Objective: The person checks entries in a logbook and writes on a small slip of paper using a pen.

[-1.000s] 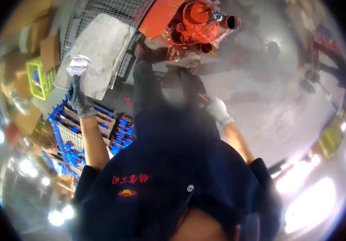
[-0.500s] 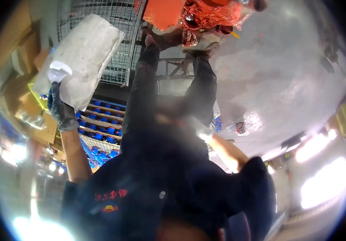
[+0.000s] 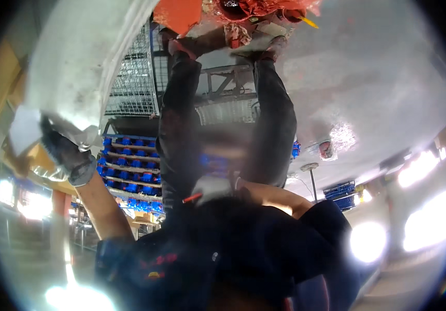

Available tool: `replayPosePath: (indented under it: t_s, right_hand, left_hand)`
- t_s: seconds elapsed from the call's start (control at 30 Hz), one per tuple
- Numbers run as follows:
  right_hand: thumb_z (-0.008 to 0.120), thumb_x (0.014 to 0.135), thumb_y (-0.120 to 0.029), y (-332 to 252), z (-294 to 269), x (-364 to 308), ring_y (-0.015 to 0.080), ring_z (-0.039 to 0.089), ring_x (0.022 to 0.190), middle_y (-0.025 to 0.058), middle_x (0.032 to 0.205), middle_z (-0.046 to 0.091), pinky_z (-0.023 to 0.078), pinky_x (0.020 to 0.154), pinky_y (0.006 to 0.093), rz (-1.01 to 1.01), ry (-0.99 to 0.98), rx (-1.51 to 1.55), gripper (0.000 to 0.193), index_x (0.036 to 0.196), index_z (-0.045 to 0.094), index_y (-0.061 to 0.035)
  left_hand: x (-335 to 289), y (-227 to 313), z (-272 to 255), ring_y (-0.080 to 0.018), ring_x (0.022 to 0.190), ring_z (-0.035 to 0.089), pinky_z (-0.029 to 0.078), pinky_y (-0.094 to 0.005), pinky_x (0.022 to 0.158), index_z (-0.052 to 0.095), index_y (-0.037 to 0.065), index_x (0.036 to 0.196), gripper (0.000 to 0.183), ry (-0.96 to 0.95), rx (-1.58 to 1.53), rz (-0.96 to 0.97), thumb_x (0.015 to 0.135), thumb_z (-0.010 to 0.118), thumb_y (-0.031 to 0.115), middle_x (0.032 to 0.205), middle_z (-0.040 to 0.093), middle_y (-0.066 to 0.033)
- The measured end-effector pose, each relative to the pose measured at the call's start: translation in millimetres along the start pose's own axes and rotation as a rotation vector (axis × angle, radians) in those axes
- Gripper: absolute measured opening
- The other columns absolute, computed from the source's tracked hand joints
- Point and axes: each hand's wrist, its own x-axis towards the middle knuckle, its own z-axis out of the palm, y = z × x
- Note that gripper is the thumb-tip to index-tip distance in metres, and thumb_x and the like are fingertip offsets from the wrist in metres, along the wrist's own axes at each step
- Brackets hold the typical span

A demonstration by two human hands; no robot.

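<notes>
In a dark glove with a pale cuff, my left hand (image 3: 70, 153) is closed at the lower edge of a large greyish-white sheet (image 3: 78, 62). That sheet rises up close to the camera, past the top of the picture. A white piece (image 3: 23, 127), too unclear to name, shows beside my left fingers. My right hand (image 3: 213, 185), in a pale glove, is in front of my waist and blurred. From it juts a short red pen-like stick (image 3: 193, 198); the fingers themselves are hard to make out.
Rows of blue parts lie on layered racks (image 3: 132, 166) left of my legs, below a wire mesh cage (image 3: 132, 78). Red plastic sheeting (image 3: 264, 8) lies ahead of my feet. A crumpled clear wrapper (image 3: 342, 136) is on the grey floor (image 3: 368, 83); cardboard boxes stand far left.
The greyish-white sheet has come up, nearer the camera, and my left hand has moved down and left with it. My right hand has shifted left at my waist; the red stick now shows.
</notes>
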Motion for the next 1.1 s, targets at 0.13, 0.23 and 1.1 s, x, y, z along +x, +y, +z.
replayPosePath:
  t_s: [0.13,0.23,1.1]
  right_hand:
    - [0.080,0.082,-0.029,14.1,-101.9,-14.2,0.0253,0.072,0.082,0.0125,0.091,0.075,0.055,0.076,0.0386,0.078,0.243,0.008,0.031,0.105,0.077,-0.0082]
    - [0.078,0.088,-0.023,-14.0,-209.4,-52.9,0.0182,0.071,0.084,0.0117,0.094,0.076,0.055,0.078,0.0333,-0.073,0.582,-0.092,0.028,0.110,0.075,-0.0062]
    - [0.060,0.101,-0.018,3.3,-166.7,-91.8,0.0035,0.040,0.051,-0.0046,0.073,0.049,0.032,0.048,0.0204,-1.282,1.002,0.039,0.023,0.116,0.059,-0.0001]
  left_hand:
    - [15.6,-61.2,44.8,-0.0252,0.130,0.051,0.037,-0.0420,0.113,0.050,0.006,0.143,0.047,-0.046,-0.106,0.164,0.103,0.053,0.030,0.145,0.052,-0.0070]
    - [19.0,-97.5,95.3,-0.0260,0.129,0.052,0.039,-0.0425,0.112,0.049,0.005,0.143,0.048,-0.096,-0.178,0.236,0.103,0.054,0.029,0.145,0.052,-0.0082]
    - [-122.6,-157.3,207.0,-0.0295,0.114,0.061,0.051,-0.0422,0.100,0.053,0.000,0.136,0.034,-0.200,-0.039,1.425,0.104,0.056,0.013,0.126,0.060,-0.0155]
